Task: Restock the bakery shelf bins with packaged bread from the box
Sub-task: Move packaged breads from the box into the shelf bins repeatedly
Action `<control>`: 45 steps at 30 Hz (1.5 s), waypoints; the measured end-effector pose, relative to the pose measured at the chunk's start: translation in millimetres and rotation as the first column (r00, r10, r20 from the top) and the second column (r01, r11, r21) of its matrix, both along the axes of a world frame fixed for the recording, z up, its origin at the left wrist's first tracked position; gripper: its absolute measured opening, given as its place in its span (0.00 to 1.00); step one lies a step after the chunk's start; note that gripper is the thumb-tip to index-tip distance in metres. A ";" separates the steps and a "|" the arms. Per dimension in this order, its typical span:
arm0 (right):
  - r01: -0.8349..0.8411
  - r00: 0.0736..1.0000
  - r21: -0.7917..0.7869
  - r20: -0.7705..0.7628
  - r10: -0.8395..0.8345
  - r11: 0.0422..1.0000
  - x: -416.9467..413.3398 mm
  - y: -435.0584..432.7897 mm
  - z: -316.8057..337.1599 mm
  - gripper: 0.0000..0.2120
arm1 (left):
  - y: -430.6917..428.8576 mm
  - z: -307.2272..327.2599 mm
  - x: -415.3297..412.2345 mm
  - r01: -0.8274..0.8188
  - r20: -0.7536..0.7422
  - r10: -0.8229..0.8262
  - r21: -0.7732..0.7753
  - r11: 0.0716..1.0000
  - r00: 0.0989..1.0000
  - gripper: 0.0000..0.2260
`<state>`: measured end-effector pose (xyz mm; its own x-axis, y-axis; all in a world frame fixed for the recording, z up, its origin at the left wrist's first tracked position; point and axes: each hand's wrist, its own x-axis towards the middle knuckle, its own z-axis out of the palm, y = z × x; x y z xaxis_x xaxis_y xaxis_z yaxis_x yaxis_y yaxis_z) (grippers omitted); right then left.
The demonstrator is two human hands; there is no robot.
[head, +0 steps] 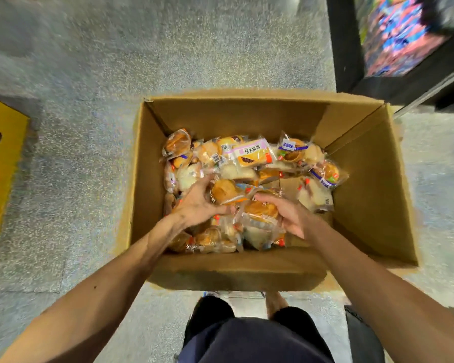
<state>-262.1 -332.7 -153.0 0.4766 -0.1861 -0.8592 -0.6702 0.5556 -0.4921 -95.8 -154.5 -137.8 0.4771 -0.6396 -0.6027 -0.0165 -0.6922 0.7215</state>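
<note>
Packaged bread (pixel 250 153): a loose heap of clear-wrapped buns and slices on the bottom of the box, filling its left and middle and leaving bare cardboard at the near right.
Left hand (pixel 198 203): down inside the box over the heap, fingers and thumb curled round a round bun pack (pixel 227 192).
Right hand (pixel 288 214): just beside the left hand, palm turned inward, fingers curled over a golden pack (pixel 260 209) lying on top of the heap.
Box (pixel 372 195): an open brown carton on the floor in front of the person's feet, flaps folded out, its walls standing well above the bread.
Floor (pixel 89 74): grey and speckled.
Yellow carton (pixel 0 166): flat on the floor, well to the left of the box, with no hand on it.
Shelf unit (pixel 344 48): a dark frame beyond the box's far right corner; its bright contents are too blurred to say whether they are bread bins.
Done: the box looks partly emptied, judging by its tall walls and low heap.
Left: most of the work, since dozens of packs remain and the two in hand have not left the box.
</note>
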 end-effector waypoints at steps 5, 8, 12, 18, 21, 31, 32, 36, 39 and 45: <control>0.189 0.973 -0.095 0.151 -0.173 0.977 -29.8 18.4 70.0 0.31 | -7.3 64.0 -8.8 0.185 0.112 -0.163 -0.226 0.957 0.980 0.39; 0.323 0.922 -0.142 0.270 -0.277 0.936 -64.2 25.2 122.2 0.28 | -20.6 110.9 -33.9 0.336 0.216 -0.276 -0.328 0.883 0.937 0.34; 0.434 0.862 -0.250 0.395 -0.318 0.866 -131.6 26.9 192.5 0.30 | -47.1 178.6 -82.7 0.564 0.347 -0.446 -0.458 0.687 0.825 0.33; 0.782 0.617 -0.343 0.546 -0.567 0.520 -281.3 63.1 280.2 0.47 | -70.2 287.7 -219.4 0.741 0.485 -0.610 -0.612 0.275 0.627 0.18; 0.896 0.444 -0.337 0.644 -0.624 0.290 -370.2 107.2 306.3 0.48 | -65.6 319.2 -315.1 0.752 0.565 -0.599 -0.652 0.098 0.568 0.12; 0.893 0.026 -0.329 0.719 -0.695 -0.307 -645.8 334.8 333.1 0.51 | 51.4 339.6 -639.9 0.676 0.615 -0.686 -0.696 -0.241 0.389 0.14; 0.873 -0.006 -0.335 0.720 -0.694 -0.355 -668.9 358.5 336.0 0.50 | 66.2 339.6 -669.0 0.656 0.564 -0.730 -0.724 -0.212 0.387 0.13; 0.751 -0.098 -0.399 0.720 -0.687 -0.526 -743.2 439.4 343.9 0.44 | 122.5 343.6 -772.7 0.601 0.431 -0.857 -0.776 -0.193 0.282 0.08; 0.660 -0.122 -0.444 0.732 -0.670 -0.606 -786.6 479.5 349.5 0.41 | 153.4 349.7 -833.0 0.567 0.334 -0.930 -0.800 -0.194 0.153 0.10; 0.579 -0.133 -0.526 0.693 -0.708 -0.623 -859.0 514.7 328.2 0.45 | 169.6 333.6 -931.1 0.728 0.246 -0.961 -0.635 -0.258 -0.125 0.33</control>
<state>-1121.2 182.0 175.1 -0.8622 -0.5065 0.0050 0.0146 -0.0347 -0.9993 -1026.9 15.1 195.7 -0.9317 -0.3537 0.0821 -0.0163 0.2664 0.9637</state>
